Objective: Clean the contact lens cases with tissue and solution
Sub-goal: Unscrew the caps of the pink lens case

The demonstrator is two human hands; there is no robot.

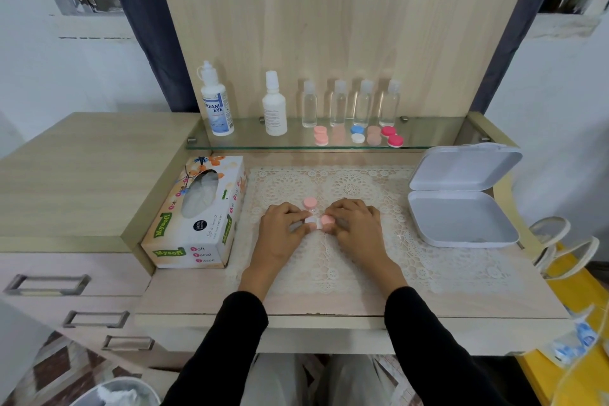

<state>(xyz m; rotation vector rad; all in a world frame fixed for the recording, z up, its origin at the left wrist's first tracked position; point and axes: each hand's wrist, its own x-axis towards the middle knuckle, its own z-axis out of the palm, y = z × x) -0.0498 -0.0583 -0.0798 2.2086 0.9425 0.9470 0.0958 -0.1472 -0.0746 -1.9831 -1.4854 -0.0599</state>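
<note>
left hand (283, 231): on the lace mat (362, 181) near the middle of the desk (329, 305); fingers curled, fingertips pinching the left end of the contact lens case (318, 223).
right hand (357, 228): beside the left hand, fingers curled; thumb and fingertips grip the right end of the case, where a pink cap is fitted.
contact lens case: held between both hands, low over the mat; the left well shows pale, with no cap on it.
loose pink cap (310, 202): flat on the mat, just behind the case, between the two hands.
tissue box (197, 217): at the left edge of the desk, touching the mat's left border, opening upward.
glass shelf (250, 143): along the rear edge of the desk.
dream eye solution bottle (217, 105): upright at the left end of the shelf, capped.
white bottle (274, 109): upright, to the right of the solution bottle.
clear bottles (338, 102): four in a row, upright, at mid-shelf.
spare lens cases (357, 133): pink, blue-and-white, beige and red, lined up in front of the clear bottles.
white hinged box (461, 219): lid open, at the right edge of the desk.
sleeves (237, 333): black, reaching to both wrists.
</note>
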